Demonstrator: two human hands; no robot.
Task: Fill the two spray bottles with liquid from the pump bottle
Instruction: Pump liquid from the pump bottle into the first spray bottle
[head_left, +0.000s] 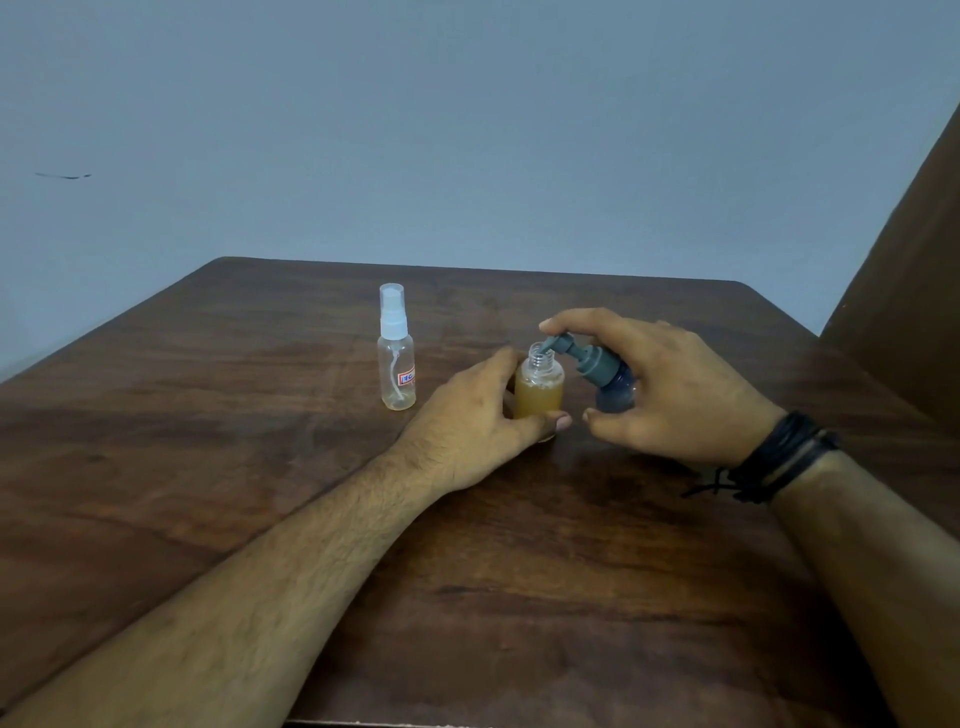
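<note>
An uncapped small spray bottle (538, 387) stands mid-table, more than half full of amber liquid. My left hand (475, 423) grips its lower body. My right hand (670, 387) holds the blue pump bottle (613, 392) tilted to the left, a finger on top of its grey pump head (576, 353); the nozzle points down into the open neck. A second spray bottle (397, 358), clear and almost empty, stands upright to the left with its white sprayer and clear cap on and a red-bordered label.
The dark wooden table (260, 467) stands against a pale blue-grey wall. A brown wooden panel (914, 270) rises at the right edge. Black bands (779, 457) circle my right wrist.
</note>
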